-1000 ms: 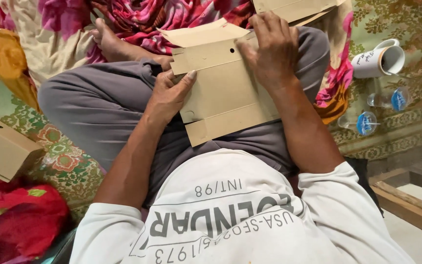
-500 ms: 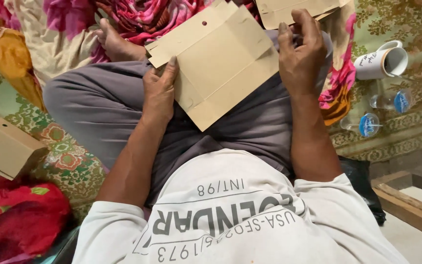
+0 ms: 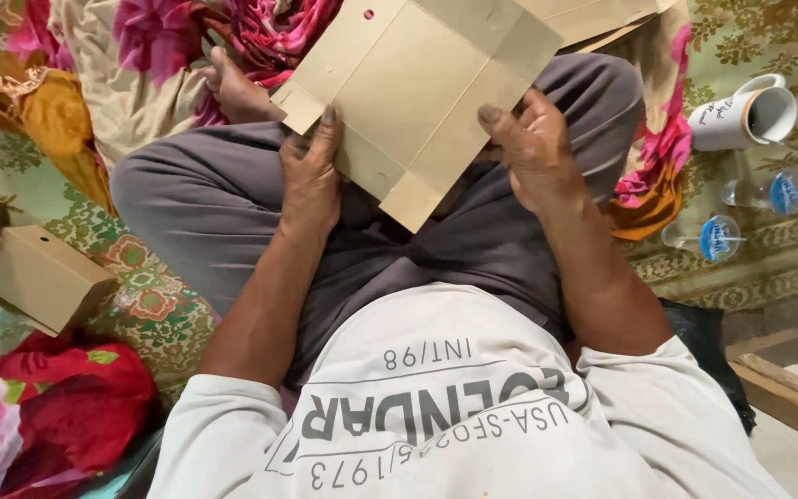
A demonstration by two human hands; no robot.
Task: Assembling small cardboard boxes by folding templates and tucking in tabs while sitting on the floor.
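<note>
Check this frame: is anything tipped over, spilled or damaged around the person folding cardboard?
The white mug lies on its side on the patterned mat, mouth facing right; no spill visible. Two clear bottles also lie flat nearby. The cardboard sheet, held by both hands, looks undamaged.

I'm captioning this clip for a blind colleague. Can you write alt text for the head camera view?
A seated, cross-legged person holds a flat cardboard box blank over their lap, left hand and right hand gripping its lower edges. A folded cardboard box lies on the floral cloth to the left; a white mug lies tipped to the right.

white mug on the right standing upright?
No, the white ceramic mug lies tipped on its side on the patterned green mat, its opening facing right.
</note>
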